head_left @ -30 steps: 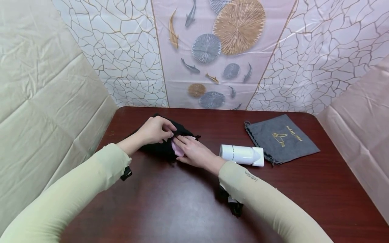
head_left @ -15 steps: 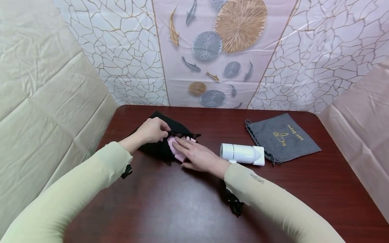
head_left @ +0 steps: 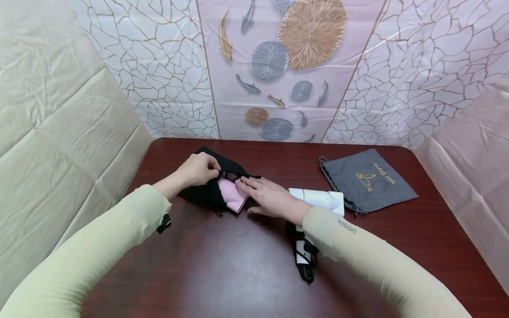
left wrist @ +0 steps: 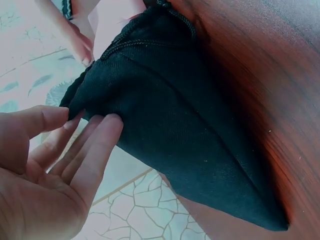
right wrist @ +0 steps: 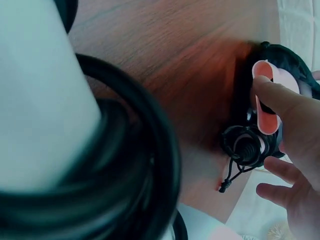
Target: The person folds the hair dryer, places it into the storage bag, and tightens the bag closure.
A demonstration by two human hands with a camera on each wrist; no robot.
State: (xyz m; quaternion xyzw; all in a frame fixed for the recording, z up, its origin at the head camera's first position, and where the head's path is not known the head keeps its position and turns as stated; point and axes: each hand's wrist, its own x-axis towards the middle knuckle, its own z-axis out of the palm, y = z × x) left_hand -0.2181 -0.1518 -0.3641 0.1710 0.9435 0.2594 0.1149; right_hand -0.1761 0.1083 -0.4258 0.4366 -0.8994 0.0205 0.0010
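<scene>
A black cloth drawstring bag [head_left: 203, 196] lies at the back left of the table. My left hand [head_left: 198, 170] pinches the edge of its mouth between thumb and fingers; in the left wrist view the black cloth [left wrist: 165, 115] hangs from them. Out of the mouth shows a pink hair dryer [head_left: 230, 194] with a flat nozzle [right wrist: 267, 124]; its rest is hidden in the bag. A black ribbed cord sleeve [right wrist: 247, 149] shows beside the nozzle. My right hand [head_left: 274, 198] reaches to the pink dryer with extended fingers, fingertips at its upper side, thumb apart.
A white hair dryer [head_left: 318, 198] lies right of the bag, partly under my right forearm. Black cord is wound round its handle [head_left: 303, 249]. Farther right lies a flat grey drawstring pouch [head_left: 381, 185] printed "Hair Dryer". Draped patterned cloth [head_left: 274, 101] borders the table's back.
My right hand has drawn back to the right, and more of the pink dryer shows outside the bag. My left hand has shifted slightly left along the bag's mouth.
</scene>
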